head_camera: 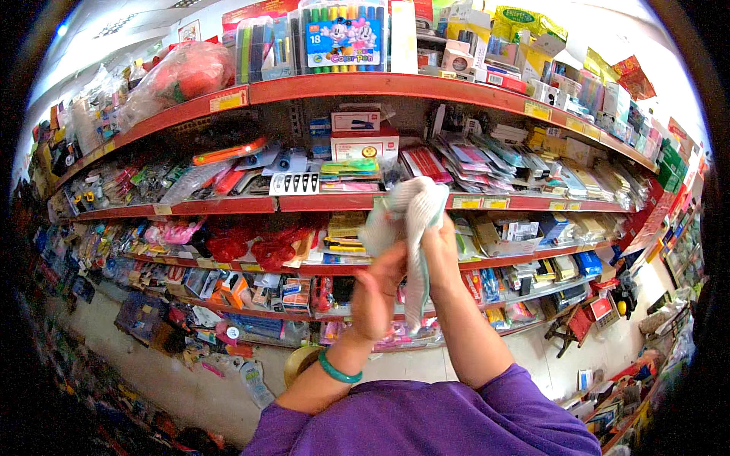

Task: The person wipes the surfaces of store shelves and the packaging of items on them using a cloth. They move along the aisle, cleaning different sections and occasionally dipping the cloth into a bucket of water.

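Observation:
A pale striped cloth (425, 222) with a greenish edge is bunched up in front of the shelves, and one end hangs down between my forearms. My right hand (442, 242) grips it from the right side. Just below the cloth's blurred left fold, my left hand (373, 299) is raised with the thumb apart. Its fingertips meet the cloth or pass behind it, so their grip is hidden. A green bangle (339, 369) circles my left wrist. Behind the cloth runs the red front edge of a middle shelf (336, 202).
Boxed color pens (345, 37) stand on the top shelf (365, 85). Below, stationery boxes (365, 145), flat packets (473, 157) and red mesh bundles (274, 245) crowd the tiers. A small folding stool (576, 325) stands on the floor at right; a dark box (142, 316) is at left.

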### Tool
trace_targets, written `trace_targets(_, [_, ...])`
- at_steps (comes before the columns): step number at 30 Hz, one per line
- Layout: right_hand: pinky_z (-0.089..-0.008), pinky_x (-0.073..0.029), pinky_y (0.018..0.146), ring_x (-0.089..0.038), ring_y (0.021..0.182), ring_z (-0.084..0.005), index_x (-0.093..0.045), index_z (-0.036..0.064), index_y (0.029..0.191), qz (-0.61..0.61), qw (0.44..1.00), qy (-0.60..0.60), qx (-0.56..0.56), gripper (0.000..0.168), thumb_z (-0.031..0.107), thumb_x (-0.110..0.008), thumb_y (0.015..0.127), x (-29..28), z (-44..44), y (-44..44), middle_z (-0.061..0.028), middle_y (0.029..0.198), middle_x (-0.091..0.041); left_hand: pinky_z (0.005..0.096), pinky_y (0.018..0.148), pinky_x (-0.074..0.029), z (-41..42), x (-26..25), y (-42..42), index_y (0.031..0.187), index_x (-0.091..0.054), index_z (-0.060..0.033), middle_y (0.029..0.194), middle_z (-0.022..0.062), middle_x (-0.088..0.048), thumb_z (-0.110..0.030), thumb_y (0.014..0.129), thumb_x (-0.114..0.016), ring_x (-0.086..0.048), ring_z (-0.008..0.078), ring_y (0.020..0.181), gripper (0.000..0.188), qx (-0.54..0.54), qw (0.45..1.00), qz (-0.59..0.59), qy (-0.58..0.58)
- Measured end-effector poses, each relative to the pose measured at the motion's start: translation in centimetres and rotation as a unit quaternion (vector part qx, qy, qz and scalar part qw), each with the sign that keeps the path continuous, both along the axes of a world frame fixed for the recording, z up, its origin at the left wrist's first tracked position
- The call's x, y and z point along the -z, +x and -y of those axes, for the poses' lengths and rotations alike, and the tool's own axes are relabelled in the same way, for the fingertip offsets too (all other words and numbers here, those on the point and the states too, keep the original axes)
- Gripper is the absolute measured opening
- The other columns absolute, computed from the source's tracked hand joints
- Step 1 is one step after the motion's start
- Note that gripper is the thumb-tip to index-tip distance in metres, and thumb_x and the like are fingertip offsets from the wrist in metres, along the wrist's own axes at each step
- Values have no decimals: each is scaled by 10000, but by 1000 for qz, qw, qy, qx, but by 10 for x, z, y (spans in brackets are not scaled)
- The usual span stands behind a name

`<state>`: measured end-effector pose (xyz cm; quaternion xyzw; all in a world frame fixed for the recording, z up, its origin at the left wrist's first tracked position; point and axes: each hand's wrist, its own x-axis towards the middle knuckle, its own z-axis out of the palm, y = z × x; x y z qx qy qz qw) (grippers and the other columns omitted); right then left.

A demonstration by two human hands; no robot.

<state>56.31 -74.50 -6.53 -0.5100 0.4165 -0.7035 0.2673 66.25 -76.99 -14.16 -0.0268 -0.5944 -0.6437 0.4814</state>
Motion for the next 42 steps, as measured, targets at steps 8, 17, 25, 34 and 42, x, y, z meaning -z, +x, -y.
trace_targets(8, [-339,-433,912,-436,1230,-253,-454,108,1305,-29,981,-72,-178,459,330,-526,910,-35,16,12,-110,1435,-336,432,1067,-275,15,-29,15,1426,-193,-137,1442,82,-279,-569,907,-336,-327,261,1297,690,240,882,-226,338])
trace_targets(17, [-302,-521,753,-605,941,-217,-381,73,1219,315,897,-80,-300,372,346,-395,966,23,49,48,-172,1099,-550,356,1025,-348,24,-25,-4,1333,-360,-113,1346,79,-417,-511,938,-342,-419,218,1223,561,28,968,-173,178])
trace_targets(25, [-364,-385,947,-507,1094,-266,-473,-11,1177,-310,920,-210,-118,407,292,-498,907,50,48,32,-173,1124,-543,361,1005,-372,28,45,-14,1307,-396,-123,1319,74,-444,-525,937,-335,-434,225,1209,550,-70,946,-86,304])
trace_targets(34, [-312,-432,920,-571,1027,-228,-500,-34,1207,351,894,169,-221,328,161,-422,954,144,20,37,-158,1122,-591,337,992,-381,70,104,-3,1198,-484,45,1226,177,-513,-218,961,-421,-488,266,1158,360,-311,933,177,-38])
trace_targets(42, [-369,-427,927,-528,1109,-345,-503,-13,1215,-356,932,74,-9,441,87,-635,806,216,5,10,-217,1189,-549,347,738,-503,50,142,-7,961,-556,-86,905,69,-577,-473,887,-531,-576,186,786,395,13,832,-104,544])
